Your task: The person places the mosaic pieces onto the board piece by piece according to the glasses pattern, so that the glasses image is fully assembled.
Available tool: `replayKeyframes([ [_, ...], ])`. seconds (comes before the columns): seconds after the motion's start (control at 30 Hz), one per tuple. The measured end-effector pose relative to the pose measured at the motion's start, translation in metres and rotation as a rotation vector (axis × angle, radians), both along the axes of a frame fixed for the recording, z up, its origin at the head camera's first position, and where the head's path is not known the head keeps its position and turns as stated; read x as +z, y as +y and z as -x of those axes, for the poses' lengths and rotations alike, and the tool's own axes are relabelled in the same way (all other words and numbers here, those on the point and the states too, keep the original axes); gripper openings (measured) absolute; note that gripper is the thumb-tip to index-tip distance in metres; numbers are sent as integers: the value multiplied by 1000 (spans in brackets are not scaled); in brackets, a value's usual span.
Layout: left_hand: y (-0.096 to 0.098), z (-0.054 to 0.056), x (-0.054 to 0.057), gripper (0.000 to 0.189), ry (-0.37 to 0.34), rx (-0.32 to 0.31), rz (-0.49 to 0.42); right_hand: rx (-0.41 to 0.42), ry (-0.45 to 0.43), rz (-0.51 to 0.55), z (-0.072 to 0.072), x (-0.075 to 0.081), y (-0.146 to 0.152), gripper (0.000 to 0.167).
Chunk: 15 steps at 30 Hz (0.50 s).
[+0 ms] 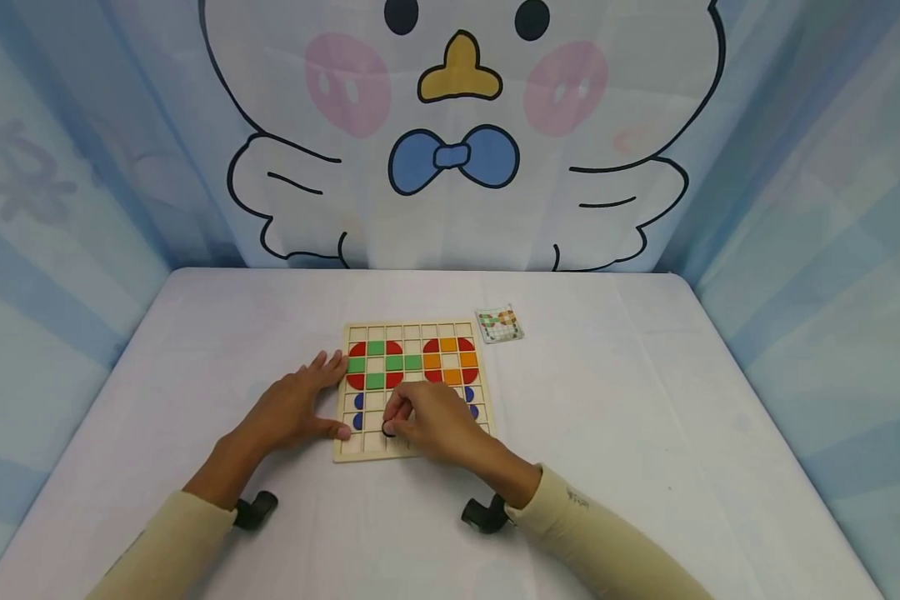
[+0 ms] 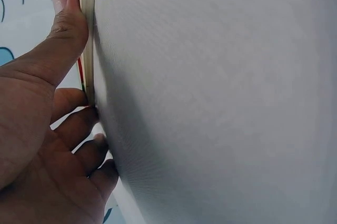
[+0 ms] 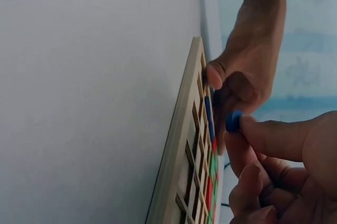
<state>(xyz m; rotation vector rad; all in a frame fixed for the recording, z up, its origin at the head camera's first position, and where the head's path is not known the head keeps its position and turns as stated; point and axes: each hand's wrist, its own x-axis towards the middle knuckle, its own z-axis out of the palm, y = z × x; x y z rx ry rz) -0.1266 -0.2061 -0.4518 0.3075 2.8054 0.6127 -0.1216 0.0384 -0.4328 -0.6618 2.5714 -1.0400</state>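
A wooden grid board [image 1: 351,457] lies on the white table, with red, green and orange pieces in its upper rows and blue half-round pieces [image 1: 357,422] lower down at both sides. My left hand [image 1: 291,410] rests at the board's left edge, thumb on the lower left and fingers spread towards the upper left. Over the lower middle squares, my right hand [image 1: 438,423] pinches a small blue piece [image 3: 233,121] between thumb and index finger. In the right wrist view the piece shows above the board's surface. The right hand hides part of the lower rows in the head view.
A small patterned card [image 1: 500,324] in what looks like clear wrapping lies just beyond the board's upper right corner. White cloth covers the table [image 1: 607,375]. Printed curtains [image 1: 817,250] stand behind it and at both sides.
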Motion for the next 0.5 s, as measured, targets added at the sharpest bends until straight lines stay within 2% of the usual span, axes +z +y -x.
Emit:
replayKeyframes([
  [0.27,0,1,-2,114,7,-3,12,9,21,-55,-1,-7,-18,13],
  [0.5,1,1,-2,113,-1,4,11,6,76,-96,-6,-14,-27,12],
])
